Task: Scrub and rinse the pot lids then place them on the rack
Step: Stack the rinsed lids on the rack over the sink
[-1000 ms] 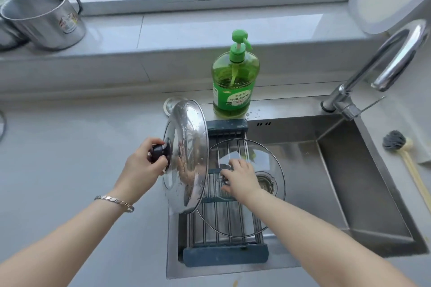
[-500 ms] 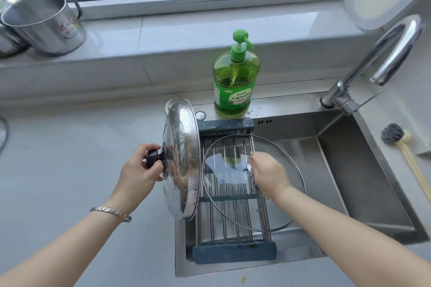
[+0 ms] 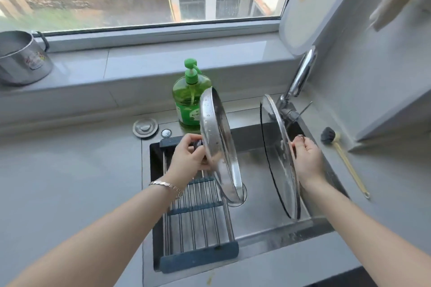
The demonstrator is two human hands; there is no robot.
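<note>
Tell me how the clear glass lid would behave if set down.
The metal-rimmed clear glass lid looks wet, so probably slippery. Held on edge by the right hand, it would likely tip or roll. Being glass, possibly fragile.

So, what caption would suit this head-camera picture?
Left hand holds a steel lid, right hand a glass lid, upright over the sink.

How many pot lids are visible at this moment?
2. The steel lid is held upright by the left hand beside the rack; the glass lid is held upright by the right hand over the sink. No others show.
</note>
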